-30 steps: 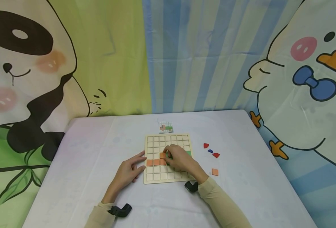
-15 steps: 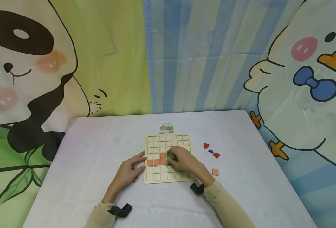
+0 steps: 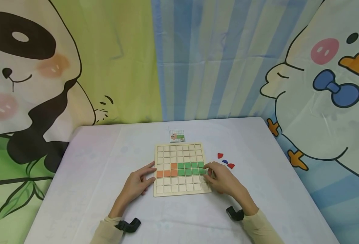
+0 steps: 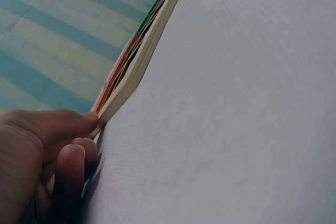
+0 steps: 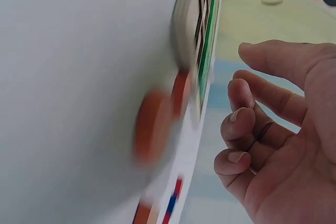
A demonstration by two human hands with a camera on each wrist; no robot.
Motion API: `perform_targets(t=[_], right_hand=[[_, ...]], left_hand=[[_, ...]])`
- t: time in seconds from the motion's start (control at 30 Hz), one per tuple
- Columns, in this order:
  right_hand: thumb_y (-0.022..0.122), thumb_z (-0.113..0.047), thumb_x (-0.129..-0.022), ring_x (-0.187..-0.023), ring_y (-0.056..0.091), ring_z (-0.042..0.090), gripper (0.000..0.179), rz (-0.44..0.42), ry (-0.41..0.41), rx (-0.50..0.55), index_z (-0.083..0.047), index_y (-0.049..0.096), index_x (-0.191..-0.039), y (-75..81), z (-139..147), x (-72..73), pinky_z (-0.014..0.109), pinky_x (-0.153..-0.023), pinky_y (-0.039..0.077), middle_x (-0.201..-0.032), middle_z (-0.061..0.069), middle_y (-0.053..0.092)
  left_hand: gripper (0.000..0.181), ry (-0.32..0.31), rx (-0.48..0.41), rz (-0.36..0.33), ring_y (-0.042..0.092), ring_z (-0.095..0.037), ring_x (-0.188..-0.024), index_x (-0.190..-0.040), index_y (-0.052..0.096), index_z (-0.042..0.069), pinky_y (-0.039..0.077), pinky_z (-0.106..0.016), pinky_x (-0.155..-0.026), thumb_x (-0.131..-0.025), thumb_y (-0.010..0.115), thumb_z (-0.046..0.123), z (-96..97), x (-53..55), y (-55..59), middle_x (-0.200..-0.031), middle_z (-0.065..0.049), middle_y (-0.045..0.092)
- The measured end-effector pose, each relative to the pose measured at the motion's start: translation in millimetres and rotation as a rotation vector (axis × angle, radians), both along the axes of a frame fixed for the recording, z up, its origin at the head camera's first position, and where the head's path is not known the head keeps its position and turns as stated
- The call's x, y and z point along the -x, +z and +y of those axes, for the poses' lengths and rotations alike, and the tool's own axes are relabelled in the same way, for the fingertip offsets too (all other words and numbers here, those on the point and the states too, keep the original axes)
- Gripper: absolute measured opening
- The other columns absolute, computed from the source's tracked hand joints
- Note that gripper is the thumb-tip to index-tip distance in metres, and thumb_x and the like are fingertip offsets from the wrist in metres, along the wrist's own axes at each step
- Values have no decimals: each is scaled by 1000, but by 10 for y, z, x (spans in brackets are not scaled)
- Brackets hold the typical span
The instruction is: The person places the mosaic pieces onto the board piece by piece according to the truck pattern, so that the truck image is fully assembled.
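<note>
A pale wooden grid board (image 3: 179, 188) lies on the table. Orange square tiles (image 3: 167, 173) fill a few cells on its left. Green square tiles (image 3: 188, 168) fill two rows to the right of them. My left hand (image 3: 136, 183) rests against the board's left edge, index finger and thumb spread along it; in the left wrist view its fingertips touch the wooden rim (image 4: 126, 90). My right hand (image 3: 223, 178) is at the right edge beside the last green tile. In the right wrist view its thumb and fingers are apart with nothing between them.
Behind the board lies a small picture card (image 3: 177, 136). To the right are red quarter-round pieces (image 3: 220, 156) and a blue half-round piece (image 3: 225, 161). Blurred orange pieces (image 5: 152, 127) lie below the right hand. A patterned curtain (image 3: 197, 61) hangs behind the table.
My right hand has moved right from the middle of the board to its right edge, uncovering the green tiles. It now covers the loose orange square. The left hand has stayed put.
</note>
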State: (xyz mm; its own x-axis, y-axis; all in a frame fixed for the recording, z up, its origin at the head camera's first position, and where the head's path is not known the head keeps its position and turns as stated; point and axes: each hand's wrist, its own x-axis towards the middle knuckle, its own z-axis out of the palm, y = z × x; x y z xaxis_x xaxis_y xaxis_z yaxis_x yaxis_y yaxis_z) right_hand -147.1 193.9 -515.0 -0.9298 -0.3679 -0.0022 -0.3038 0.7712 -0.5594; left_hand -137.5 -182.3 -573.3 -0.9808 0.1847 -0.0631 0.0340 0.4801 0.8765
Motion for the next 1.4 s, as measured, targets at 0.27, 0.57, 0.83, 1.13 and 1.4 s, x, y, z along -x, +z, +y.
perform_targets(t=[0.27,0.57,0.83,1.13,1.4], right_hand=[[83,-14,-92,-73,51,9,30,15,-128,-30,-7,73,-120,-32,468,-189,20,-63,46,-84,-6,60],[83,-20,-93,-72,49,9,29,-14,-210,-90,-8,74,-117,-110,776,-330,20,-62,43,-81,-6,58],[82,-18,-94,-78,51,14,28,-100,-240,-100,-9,74,-119,-116,826,-372,20,-63,45,-83,-3,59],[82,-17,-93,-78,51,15,24,-141,-251,-107,-12,74,-116,-125,828,-384,20,-62,45,-84,-3,59],[82,-17,-93,-77,51,14,24,-141,-241,-113,-10,73,-114,-150,831,-367,20,-62,44,-83,-3,58]], left_hand=[[42,0,-5,5,53,-13,-44,-139,71,19,51,-30,-42,-98,78,17,-3,3,5,-164,9,52],[42,2,-3,8,53,-13,-44,-139,71,18,51,-30,-42,-98,78,17,-1,2,17,-163,10,52],[43,8,0,1,53,-13,-44,-139,71,19,51,-30,-42,-97,79,17,7,8,12,-163,10,52],[43,13,12,6,53,-13,-43,-139,71,19,50,-29,-42,-97,79,17,9,1,16,-162,11,53],[42,6,2,9,53,-13,-43,-139,71,19,50,-29,-42,-97,79,18,2,1,8,-162,10,53]])
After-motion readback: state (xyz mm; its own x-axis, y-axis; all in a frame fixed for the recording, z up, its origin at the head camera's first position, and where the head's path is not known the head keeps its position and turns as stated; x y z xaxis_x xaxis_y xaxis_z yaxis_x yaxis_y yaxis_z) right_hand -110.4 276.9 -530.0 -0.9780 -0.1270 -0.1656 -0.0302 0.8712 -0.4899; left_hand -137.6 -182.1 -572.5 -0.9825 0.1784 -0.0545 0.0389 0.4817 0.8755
